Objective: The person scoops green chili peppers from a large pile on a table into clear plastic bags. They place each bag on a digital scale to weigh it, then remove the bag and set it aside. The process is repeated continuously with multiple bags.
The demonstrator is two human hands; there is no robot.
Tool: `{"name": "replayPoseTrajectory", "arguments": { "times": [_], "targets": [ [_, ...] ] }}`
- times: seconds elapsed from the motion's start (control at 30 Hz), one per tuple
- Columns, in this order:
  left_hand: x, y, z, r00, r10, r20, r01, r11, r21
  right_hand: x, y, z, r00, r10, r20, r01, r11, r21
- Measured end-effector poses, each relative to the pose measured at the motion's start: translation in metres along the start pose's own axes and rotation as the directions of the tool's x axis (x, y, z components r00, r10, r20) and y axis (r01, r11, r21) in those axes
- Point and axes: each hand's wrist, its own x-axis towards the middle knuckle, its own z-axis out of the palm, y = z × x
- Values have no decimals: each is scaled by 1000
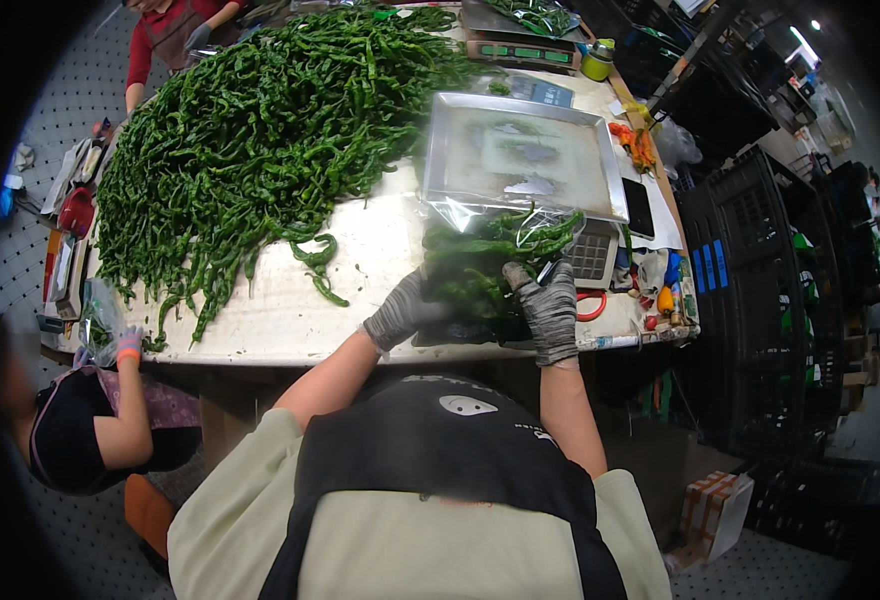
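Both of my hands wear grey knitted gloves. Between them is a clear plastic bag of green peppers [477,262] near the table's front edge. My left hand [402,311] grips the bag's left side, its fingers partly hidden behind it. On the right side my right hand [545,300] holds the bag, thumb on the plastic. Just beyond the bag stands a scale with a worn metal pan [526,154]; its keypad [591,255] shows beside the bag. A large heap of long green peppers [260,150] covers the table's left and far parts.
Red-handled scissors [592,306], a dark phone [637,208] and orange peppers [635,146] lie along the right. A second scale [522,52] and a green bottle [597,60] stand farther back. Co-workers are at the left edge [109,420] and far left [173,37]. Black crates [762,300] stand right.
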Motion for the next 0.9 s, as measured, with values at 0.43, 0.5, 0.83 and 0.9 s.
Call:
{"name": "replayPoseTrajectory", "arguments": {
  "times": [0.43,0.5,0.83,0.9],
  "targets": [
    [-1,15,10,999,-48,1,48,995,-89,-3,-8,-20,945,189,266,-317,727,609],
    [1,16,8,999,-47,-6,47,998,-52,-2,-10,-27,939,147,311,-312,746,589],
    [15,-3,3,996,8,86,5,989,-149,-5,-6,-52,942,32,335,-245,747,618],
    [13,-12,1,999,1,38,12,940,-340,-10,0,-59,932,-45,360,-235,680,694]
  ]
}}
